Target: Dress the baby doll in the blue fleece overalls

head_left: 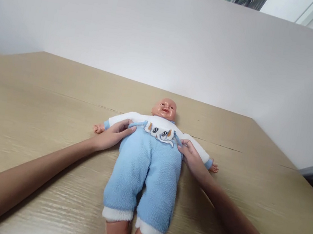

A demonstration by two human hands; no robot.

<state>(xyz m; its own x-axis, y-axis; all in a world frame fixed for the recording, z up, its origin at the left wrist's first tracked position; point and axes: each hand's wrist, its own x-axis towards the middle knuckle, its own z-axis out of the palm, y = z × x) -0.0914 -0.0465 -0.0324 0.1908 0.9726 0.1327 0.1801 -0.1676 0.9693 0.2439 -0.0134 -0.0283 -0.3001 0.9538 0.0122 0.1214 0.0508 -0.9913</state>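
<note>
- Blue fleece trousers (146, 178) are worn by a doll (165, 108) laid face-up on the table (42, 107).
- Their waistband is pinched by the left hand (113, 134) and right hand (190, 156), one at each side.

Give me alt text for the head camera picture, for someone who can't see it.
A plastic baby doll in fluffy light-blue fleece trousers and a white top lies face up on a pale wooden table. The left hand and the right hand each grip the trousers' waistband at the doll's sides. A plain white wall stands behind.
</note>
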